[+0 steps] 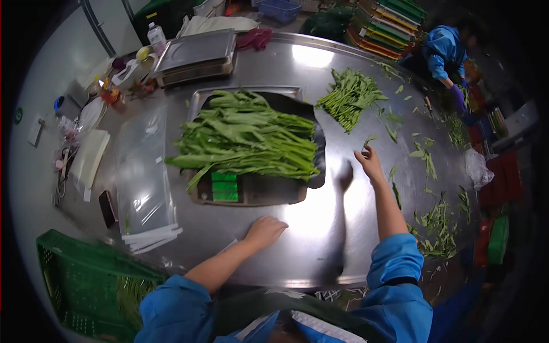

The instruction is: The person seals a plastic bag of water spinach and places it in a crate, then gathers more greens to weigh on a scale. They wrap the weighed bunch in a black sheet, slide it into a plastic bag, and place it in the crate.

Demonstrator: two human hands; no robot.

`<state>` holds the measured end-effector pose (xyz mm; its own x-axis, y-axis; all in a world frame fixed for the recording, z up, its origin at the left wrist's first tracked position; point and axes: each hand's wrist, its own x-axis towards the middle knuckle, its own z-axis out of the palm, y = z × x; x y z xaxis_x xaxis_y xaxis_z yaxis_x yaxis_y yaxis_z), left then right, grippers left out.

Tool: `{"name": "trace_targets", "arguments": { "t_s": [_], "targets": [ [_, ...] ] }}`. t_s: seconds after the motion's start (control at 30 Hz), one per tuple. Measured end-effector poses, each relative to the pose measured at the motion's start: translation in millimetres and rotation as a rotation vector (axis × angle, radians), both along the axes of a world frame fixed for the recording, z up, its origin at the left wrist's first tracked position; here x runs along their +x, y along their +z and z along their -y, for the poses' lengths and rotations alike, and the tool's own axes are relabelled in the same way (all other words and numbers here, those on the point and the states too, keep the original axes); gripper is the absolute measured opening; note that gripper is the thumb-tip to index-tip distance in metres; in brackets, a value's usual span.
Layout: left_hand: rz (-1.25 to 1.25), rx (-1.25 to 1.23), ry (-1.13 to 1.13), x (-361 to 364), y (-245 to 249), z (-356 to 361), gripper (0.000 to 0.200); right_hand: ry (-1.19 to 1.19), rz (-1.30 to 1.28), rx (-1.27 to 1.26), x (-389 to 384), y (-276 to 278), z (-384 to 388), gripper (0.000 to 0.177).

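My right hand [370,164] is raised over the metal table, its fingers pinched on a small green leaf [370,139]. My left hand [266,232] is near the table's front edge, below the scale; its fingers are loosely curled together, with nothing visible in them. A large bunch of long leafy greens [246,137] lies across a dark tray on a digital scale [260,196], its leaves to the left and cut stems to the right. The scale's lit green display [225,187] shows under the leaves. A smaller pile of greens [351,97] lies beyond my right hand.
Clear plastic bags [144,166] and a phone [107,208] lie on the left. A green crate [86,286] with greens stands front left. Loose leaves [437,228] litter the table's right side. A metal box [197,56] stands at the back. A co-worker [443,54] bends over greens, far right.
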<state>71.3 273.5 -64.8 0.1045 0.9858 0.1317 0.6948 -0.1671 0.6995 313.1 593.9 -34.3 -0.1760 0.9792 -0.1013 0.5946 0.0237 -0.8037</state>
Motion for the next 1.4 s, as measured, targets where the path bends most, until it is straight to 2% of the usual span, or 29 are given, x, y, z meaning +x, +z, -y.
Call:
{"name": "trace_targets", "arguments": {
  "t_s": [0.1,0.13,0.2,0.23,0.3,0.43,0.5,0.53,0.57,0.67,0.77,0.83,0.93,0.97,1.03,1.1,1.17,1.3,1.33,1.37,1.4],
  "targets": [
    [-0.082,0.028,0.053,2,-13,-3,0.011,-0.255,-0.017,-0.004,-28,-27,-68,0.107],
    [-0.149,0.048,0.043,3,-13,-1,0.013,-0.255,-0.024,-0.002,-40,-35,-89,0.107],
    [-0.183,0.026,0.043,4,-15,-3,0.013,-0.457,0.086,-0.004,-67,-46,-133,0.127],
    [-0.211,-0.004,0.046,3,-15,-5,0.013,-0.458,0.077,-0.007,-84,-40,-148,0.127],
    [-0.180,0.034,0.053,2,-14,-8,0.013,-0.630,0.182,-0.198,-122,-24,-175,0.133],
    [-0.122,0.104,0.073,0,-10,-15,0.014,-0.668,0.220,-0.268,-184,-1,-195,0.129],
    [-0.146,0.115,0.072,-3,-12,-16,0.013,-0.697,0.404,-0.185,-200,-4,-197,0.124],
    [-0.144,0.109,0.074,-2,-13,-16,0.013,-0.714,0.481,-0.133,-205,-4,-196,0.115],
    [-0.138,0.103,0.076,-1,-14,-15,0.014,-0.700,0.487,-0.141,-206,-7,-199,0.115],
    [-0.151,-0.004,0.048,-2,-12,-13,0.014,-0.608,0.494,-0.063,-185,-11,-206,0.100],
    [-0.147,0.097,0.073,0,-21,-10,0.012,-0.525,0.459,-0.081,-146,-14,-201,0.102],
    [-0.136,0.085,0.090,1,-16,-9,0.012,-0.497,0.406,-0.068,-119,-2,-173,0.101],
    [-0.140,0.091,0.113,3,-19,-9,0.012,-0.369,0.188,0.191,-63,1,-130,0.101],
    [-0.165,0.104,0.130,4,-23,-7,0.012,-0.388,0.205,0.186,-42,7,-103,0.101],
    [-0.169,0.039,0.108,4,-22,-5,0.014,-0.222,0.173,0.414,-9,29,-32,0.100],
    [-0.164,0.157,0.140,6,-25,-6,0.013,-0.132,0.250,0.377,20,49,46,0.099],
    [-0.160,0.101,0.118,6,-26,-6,0.012,-0.137,0.225,0.124,20,80,125,0.102],
    [-0.081,0.108,0.108,9,-19,-1,0.009,0.043,0.152,0.055,31,18,218,0.117],
    [-0.057,0.143,0.120,8,-18,-5,0.009,0.005,0.073,0.017,38,21,229,0.116],
    [-0.058,0.146,0.108,9,-18,-3,0.009,-0.147,0.021,0.051,48,29,240,0.107],
    [0.012,0.124,0.220,12,-18,3,0.009,-0.254,-0.008,0.154,72,15,244,0.097]
  ]
}}
